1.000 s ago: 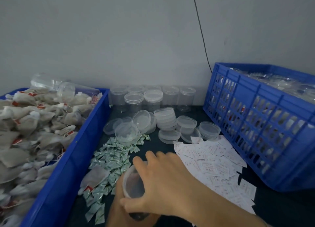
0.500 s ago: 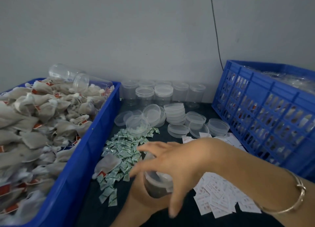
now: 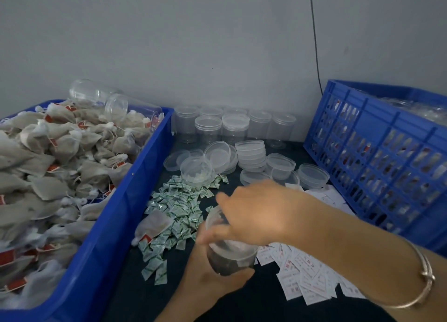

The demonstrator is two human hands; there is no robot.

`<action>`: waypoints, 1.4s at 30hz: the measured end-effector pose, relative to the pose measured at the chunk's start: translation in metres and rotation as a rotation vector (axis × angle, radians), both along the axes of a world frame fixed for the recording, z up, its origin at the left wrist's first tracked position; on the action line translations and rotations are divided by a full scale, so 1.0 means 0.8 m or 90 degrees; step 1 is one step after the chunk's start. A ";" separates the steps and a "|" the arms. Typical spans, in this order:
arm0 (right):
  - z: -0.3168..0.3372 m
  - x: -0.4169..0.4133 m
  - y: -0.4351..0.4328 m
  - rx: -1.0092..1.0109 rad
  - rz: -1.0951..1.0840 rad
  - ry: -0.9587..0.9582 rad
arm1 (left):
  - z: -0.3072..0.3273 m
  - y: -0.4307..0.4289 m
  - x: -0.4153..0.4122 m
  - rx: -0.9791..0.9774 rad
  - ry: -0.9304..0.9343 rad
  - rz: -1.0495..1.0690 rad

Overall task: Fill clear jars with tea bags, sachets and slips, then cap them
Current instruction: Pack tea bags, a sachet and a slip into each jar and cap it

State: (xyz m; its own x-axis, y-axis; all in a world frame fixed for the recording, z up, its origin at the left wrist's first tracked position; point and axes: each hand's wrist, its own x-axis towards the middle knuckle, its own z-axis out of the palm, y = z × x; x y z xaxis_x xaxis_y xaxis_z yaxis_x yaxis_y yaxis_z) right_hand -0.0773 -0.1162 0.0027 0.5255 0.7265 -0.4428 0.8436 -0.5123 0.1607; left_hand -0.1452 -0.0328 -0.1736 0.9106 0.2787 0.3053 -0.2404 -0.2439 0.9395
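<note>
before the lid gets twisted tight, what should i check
1. Jar gripped from below by left hand: ok.
2. Right hand curled over the lid: ok.
3. Lid sitting level on the rim: cannot tell, the hand covers it.
4. Dark filling inside the jar: ok.
5. One of the sachets and one of the slips inside: cannot tell.

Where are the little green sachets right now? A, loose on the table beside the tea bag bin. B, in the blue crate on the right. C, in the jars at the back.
A: the green sachets lie in a loose pile on the dark table, next to the blue bin of tea bags.
</note>
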 end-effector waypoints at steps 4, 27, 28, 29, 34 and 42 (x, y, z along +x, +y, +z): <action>0.020 0.003 0.003 -0.081 0.072 0.112 | -0.009 -0.002 -0.002 -0.011 -0.018 -0.002; 0.012 -0.006 0.003 -0.074 0.087 0.033 | 0.005 -0.002 -0.009 0.026 0.065 -0.024; 0.015 -0.004 0.002 -0.088 0.104 0.061 | 0.008 -0.006 -0.003 0.053 0.117 0.027; 0.016 -0.002 0.001 -0.091 0.113 0.083 | 0.021 -0.017 0.003 0.056 0.201 -0.038; 0.001 -0.009 0.002 0.017 0.006 0.032 | 0.006 -0.011 -0.001 0.167 0.159 -0.074; 0.009 0.003 -0.006 0.003 0.139 0.096 | -0.004 -0.006 0.000 -0.006 0.020 0.013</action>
State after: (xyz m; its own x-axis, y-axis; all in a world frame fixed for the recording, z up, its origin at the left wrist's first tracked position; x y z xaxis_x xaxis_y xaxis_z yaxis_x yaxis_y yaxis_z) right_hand -0.0748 -0.1208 0.0102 0.2838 0.8178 -0.5006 0.9486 -0.3157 0.0221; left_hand -0.1454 -0.0372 -0.1766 0.9137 0.2998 0.2743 -0.2060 -0.2401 0.9486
